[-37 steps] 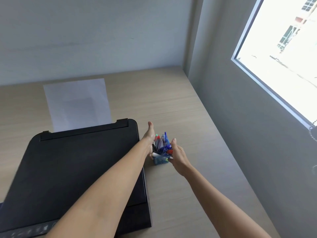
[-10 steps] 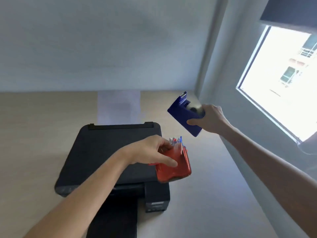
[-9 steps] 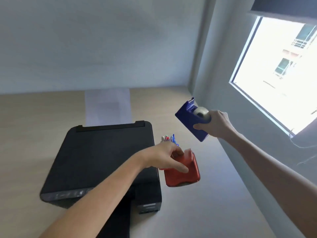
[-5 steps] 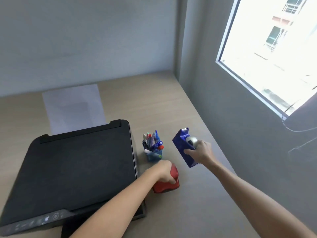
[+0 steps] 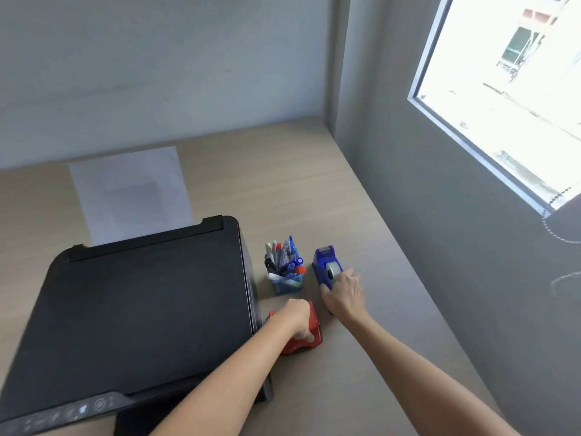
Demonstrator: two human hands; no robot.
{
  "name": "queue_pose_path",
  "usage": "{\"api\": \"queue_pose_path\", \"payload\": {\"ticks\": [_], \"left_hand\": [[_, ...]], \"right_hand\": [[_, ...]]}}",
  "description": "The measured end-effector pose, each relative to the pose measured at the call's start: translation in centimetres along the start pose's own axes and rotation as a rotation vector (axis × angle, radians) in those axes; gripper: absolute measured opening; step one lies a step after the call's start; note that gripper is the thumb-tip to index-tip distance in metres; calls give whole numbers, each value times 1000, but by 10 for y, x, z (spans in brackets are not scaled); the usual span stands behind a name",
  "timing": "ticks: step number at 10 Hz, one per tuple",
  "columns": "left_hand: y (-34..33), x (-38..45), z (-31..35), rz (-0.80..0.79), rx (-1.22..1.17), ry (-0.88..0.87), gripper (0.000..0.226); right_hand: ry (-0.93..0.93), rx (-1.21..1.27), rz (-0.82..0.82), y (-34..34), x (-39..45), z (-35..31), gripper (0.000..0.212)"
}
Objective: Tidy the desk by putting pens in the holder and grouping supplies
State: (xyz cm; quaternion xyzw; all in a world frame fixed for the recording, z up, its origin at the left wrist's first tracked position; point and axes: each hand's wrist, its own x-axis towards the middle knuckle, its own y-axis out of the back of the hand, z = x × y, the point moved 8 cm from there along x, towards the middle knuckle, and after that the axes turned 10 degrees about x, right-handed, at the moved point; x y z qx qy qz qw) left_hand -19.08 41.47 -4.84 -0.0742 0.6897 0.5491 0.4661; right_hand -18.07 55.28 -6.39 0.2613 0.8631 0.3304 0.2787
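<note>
My right hand (image 5: 344,295) wraps the near end of the blue tape dispenser (image 5: 325,267), fingers curled closed around its body, and it sits on the desk (image 5: 314,184) near the right edge, just to the right of the blue mesh pen holder (image 5: 287,283). The dispenser's long axis runs away from me toward the back edge, cutter end farthest, clear tape roll showing on top just ahead of my knuckles. My left hand (image 5: 297,317) is clamped down over the red stapler-like tool (image 5: 303,336), fingers folded around its top; it lies on the desk just in front of the holder, close beside the black printer (image 5: 141,309). The holder stands upright and packed with pens (image 5: 284,258), caps up, mostly blue with some red and pale ones. As I judge it, both supplies already flank the holder, so all that remains is to let go of each.
</note>
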Motion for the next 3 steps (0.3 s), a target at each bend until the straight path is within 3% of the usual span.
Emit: {"api": "queue_pose_path", "payload": {"ticks": [1, 3], "left_hand": [[0, -8, 0, 21, 7, 3, 63], [14, -77, 13, 382, -99, -122, 65]], "right_hand": [[-24, 29, -30, 4, -6, -1, 48], [37, -27, -79, 28, -33, -9, 81]]}}
